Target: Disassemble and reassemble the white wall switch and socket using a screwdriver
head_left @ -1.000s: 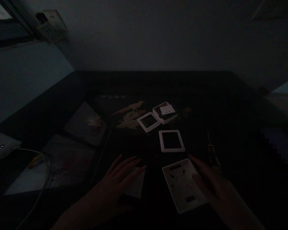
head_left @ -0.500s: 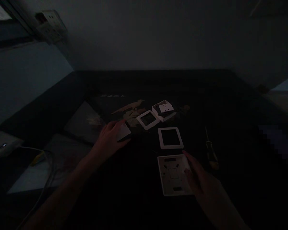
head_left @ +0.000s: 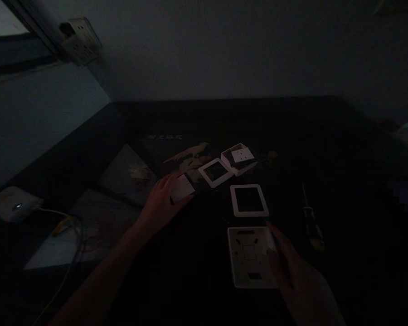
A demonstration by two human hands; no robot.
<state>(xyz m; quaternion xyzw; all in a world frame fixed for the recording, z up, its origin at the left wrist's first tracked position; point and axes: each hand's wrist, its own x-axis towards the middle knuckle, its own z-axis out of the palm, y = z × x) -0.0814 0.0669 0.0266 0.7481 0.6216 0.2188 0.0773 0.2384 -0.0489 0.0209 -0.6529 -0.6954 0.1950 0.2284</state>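
Left hand [head_left: 158, 197]: fingers curled round a white-faced panel [head_left: 182, 188], left of centre; cannot tell whether it touches the tabletop [head_left: 190, 276]. Right hand [head_left: 297, 267]: fingers narrow, holding the right wall of the near box [head_left: 247, 267], open side up. Far box [head_left: 230, 165] carries a socket insert [head_left: 243, 155], tilted and apparently unseated. Far frame [head_left: 223, 178] lies beside that box; near frame [head_left: 251, 213] lies just beyond the near box. Screwdriver [head_left: 312, 222] at right, unheld. Assessment: parts separate; neither frame fitted, panel outside the near box. Dim light; fastenings unreadable.
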